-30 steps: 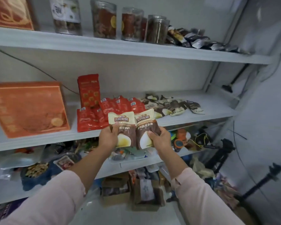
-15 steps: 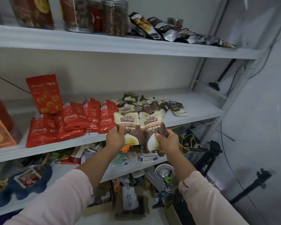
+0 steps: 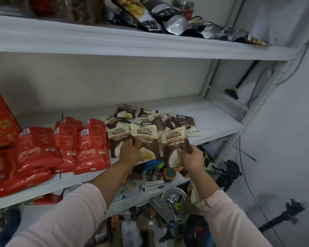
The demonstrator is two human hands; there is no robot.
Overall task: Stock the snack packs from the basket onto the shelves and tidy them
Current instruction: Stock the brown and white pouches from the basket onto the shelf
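Note:
My left hand [image 3: 130,151] grips a brown-and-cream snack pack [image 3: 146,138] at the front edge of the middle shelf [image 3: 212,118], over another pack of the same kind [image 3: 117,141]. My right hand [image 3: 191,156] grips a second brown-and-cream pack [image 3: 175,141] just to the right, its lower end hanging past the shelf edge. Behind them lies a loose heap of several like packs [image 3: 155,118]. The basket is out of view.
Red snack packs [image 3: 64,145] fill the middle shelf's left part. The top shelf [image 3: 150,45] carries jars and dark foil bags [image 3: 177,25]. The lower shelf [image 3: 150,191] holds mixed clutter. Tripods [image 3: 284,216] and cables stand at the right by the wall.
Both hands have carried the two packs up and forward to the middle shelf's edge, and the packs have moved apart. The view has swung right and closer.

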